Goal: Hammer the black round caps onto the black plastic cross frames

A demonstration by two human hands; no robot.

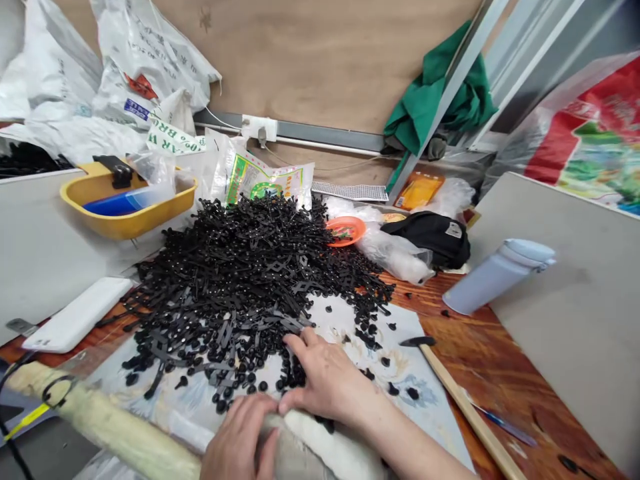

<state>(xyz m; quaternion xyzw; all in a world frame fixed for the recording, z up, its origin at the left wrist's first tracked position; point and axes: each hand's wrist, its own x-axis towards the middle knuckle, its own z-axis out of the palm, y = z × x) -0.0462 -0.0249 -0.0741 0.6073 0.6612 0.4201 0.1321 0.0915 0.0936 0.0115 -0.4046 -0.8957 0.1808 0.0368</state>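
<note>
A large heap of small black plastic or rubber parts (240,260), strips and knob-like pieces, lies on a pale patterned sheet (425,387). My right hand (325,380) reaches into the front edge of the heap, thumb and forefinger spread apart, its fingertips beside grey-black strips. My left hand (243,437) rests at the near edge, fingers forward and thumb apart, with no held part visible. Its fingertips lie close to my right thumb. Beneath both hands is a pale padded bundle (333,443); a long cloth-wrapped roll (105,417) runs to the left.
At left are a yellow container (125,230) and a white slab-like object (80,313). A wooden-handled hammer (465,407), a pen (503,423) and a light blue bottle (495,277) are at right. Behind the heap sit an orange dish (347,223) and a black pouch (433,237).
</note>
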